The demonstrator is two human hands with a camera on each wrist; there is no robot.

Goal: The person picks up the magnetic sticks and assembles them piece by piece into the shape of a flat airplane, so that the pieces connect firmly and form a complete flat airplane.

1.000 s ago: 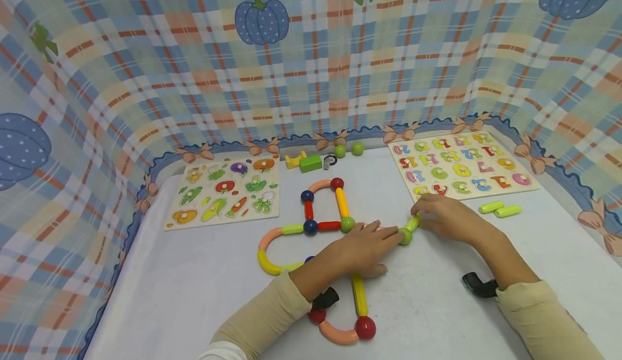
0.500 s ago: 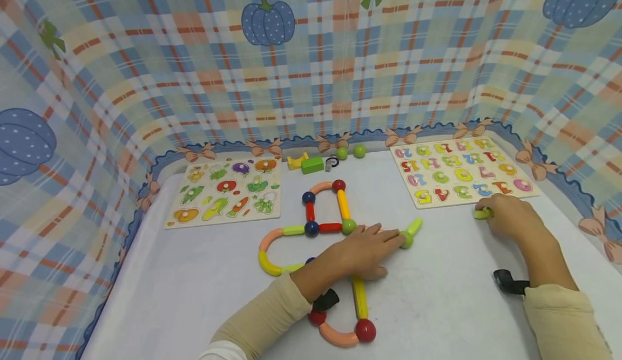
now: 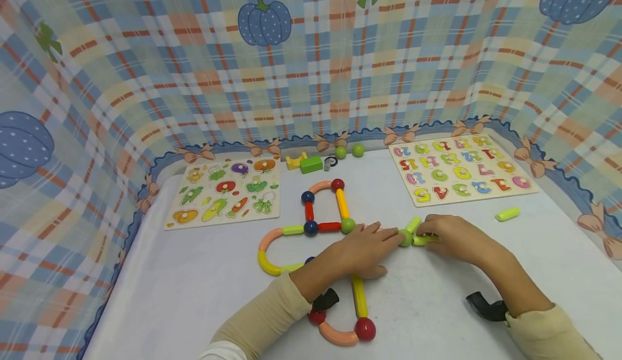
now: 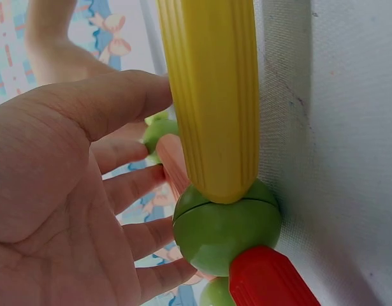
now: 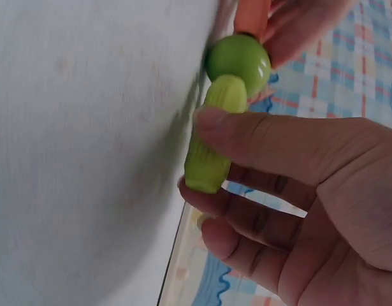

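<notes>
My right hand (image 3: 457,238) pinches a lime-green magnetic stick (image 5: 211,146) between thumb and fingers, its end at the green ball (image 3: 405,238). Another lime stick (image 3: 413,224) slants away from that ball. My left hand (image 3: 364,249) lies over the joined sticks and balls, fingers straight, the fingertips reaching the green ball. In the left wrist view, a yellow stick (image 4: 215,95) and a red stick (image 4: 272,280) meet at a nearer green ball (image 4: 227,233), beside my left palm. A salmon stick (image 4: 172,159) runs behind it, partly hidden by the fingers.
One loose lime stick (image 3: 507,214) lies at the right, below a number puzzle board (image 3: 464,168). A vegetable puzzle board (image 3: 225,192) is at the left. At the back are a green block (image 3: 311,164), a yellow piece (image 3: 295,160) and two green balls (image 3: 358,150).
My right hand left the first lime stick at the ball, picked up one of the two loose lime sticks at the right, and brought it back left to the ball. My left hand stayed put.
</notes>
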